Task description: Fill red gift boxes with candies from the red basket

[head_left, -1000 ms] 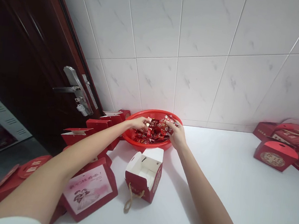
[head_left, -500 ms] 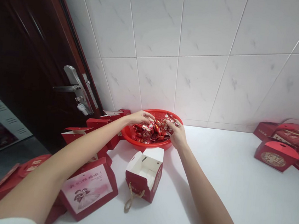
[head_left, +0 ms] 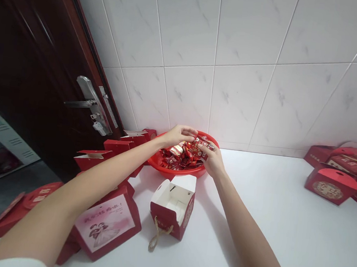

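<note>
A red plastic basket (head_left: 158, 167) by the wall holds a heap of candies (head_left: 184, 155) in shiny red wrappers. My right hand (head_left: 214, 159) is closed on a patterned red packet (head_left: 205, 145) at the basket's right side. Above the back of the heap reaches my left hand (head_left: 180, 136), palm down with fingers stretched towards that packet; whether they touch it I cannot tell. In front of the basket stands a red gift box (head_left: 169, 217) with a white inside, its top flaps up and a rope handle hanging at its front.
Red gift boxes stand along the left, one with a pink printed panel (head_left: 105, 223). More red boxes (head_left: 332, 183) sit at the far right of the white table (head_left: 263, 202). A tiled wall is behind, and a dark door (head_left: 47, 43) is at the left.
My left hand has moved right and slightly up across the basket, nearer to my right hand. My right hand still holds the packet in nearly the same place.
</note>
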Tool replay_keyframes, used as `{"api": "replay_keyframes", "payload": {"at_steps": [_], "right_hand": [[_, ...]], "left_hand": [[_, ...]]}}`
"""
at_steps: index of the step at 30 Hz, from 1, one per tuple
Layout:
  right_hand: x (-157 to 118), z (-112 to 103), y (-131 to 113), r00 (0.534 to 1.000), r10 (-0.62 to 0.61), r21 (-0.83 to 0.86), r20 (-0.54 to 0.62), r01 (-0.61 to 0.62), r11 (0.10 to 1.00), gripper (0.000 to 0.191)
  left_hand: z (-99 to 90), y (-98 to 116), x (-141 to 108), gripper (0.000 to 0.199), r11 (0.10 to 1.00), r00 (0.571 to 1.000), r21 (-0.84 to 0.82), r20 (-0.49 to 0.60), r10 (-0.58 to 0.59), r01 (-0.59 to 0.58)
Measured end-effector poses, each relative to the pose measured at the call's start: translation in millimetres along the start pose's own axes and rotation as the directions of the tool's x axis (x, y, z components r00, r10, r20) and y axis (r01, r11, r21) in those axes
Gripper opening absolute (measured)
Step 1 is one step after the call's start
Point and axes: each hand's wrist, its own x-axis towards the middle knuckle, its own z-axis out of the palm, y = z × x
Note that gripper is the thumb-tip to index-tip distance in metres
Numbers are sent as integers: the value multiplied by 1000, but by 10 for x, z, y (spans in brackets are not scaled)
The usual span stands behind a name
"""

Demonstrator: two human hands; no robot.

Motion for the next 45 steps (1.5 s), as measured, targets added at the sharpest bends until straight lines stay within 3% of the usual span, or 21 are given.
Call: {"api": "replay_keyframes", "payload": {"at_steps": [6, 11, 15, 19, 21, 23, 30, 34, 40, 45], "right_hand": [[4, -1, 20, 999, 5, 17, -43, -4, 1000, 30], [7, 11, 19, 999, 3, 26, -47, -1, 1000, 26], [2, 16, 12, 999, 1, 17, -49, 0, 1000, 27], [-6, 25, 5, 998, 3, 10, -58, -2, 1000, 29], [-8, 28, 4, 999, 0, 3, -53, 0, 1000, 29], [-8, 27, 6, 999, -1, 1, -49, 1, 1000, 29], [-3, 29, 6, 998, 7, -5, -62, -7, 1000, 28], [-13, 52, -7, 997, 0, 4, -71, 0, 1000, 27], [-15, 41, -7, 998, 11, 4, -64, -10, 1000, 29], [-9, 25, 4, 999, -4, 2, -44, 4, 1000, 28]], "left_hand": [[-106, -167, -62, 21, 959, 982, 253, 101, -158, 129], [-189, -328, -118, 9, 817, 921, 542, 182, -344, 198], [-200, -442, -96, 8, 724, 893, 663, 188, -410, 193], [-173, -518, -113, 24, 722, 901, 674, 202, -383, 156], [-154, -536, -146, 22, 746, 898, 651, 236, -373, 139], [-138, -541, -183, 14, 775, 883, 618, 283, -375, 131], [-100, -508, -233, 31, 832, 825, 535, 397, -401, 147], [-60, -485, -220, 26, 842, 862, 527, 371, -346, 111], [-81, -412, -175, 42, 863, 946, 502, 246, -213, 63], [-173, -308, -145, 48, 908, 967, 417, 219, -133, 31]]}}
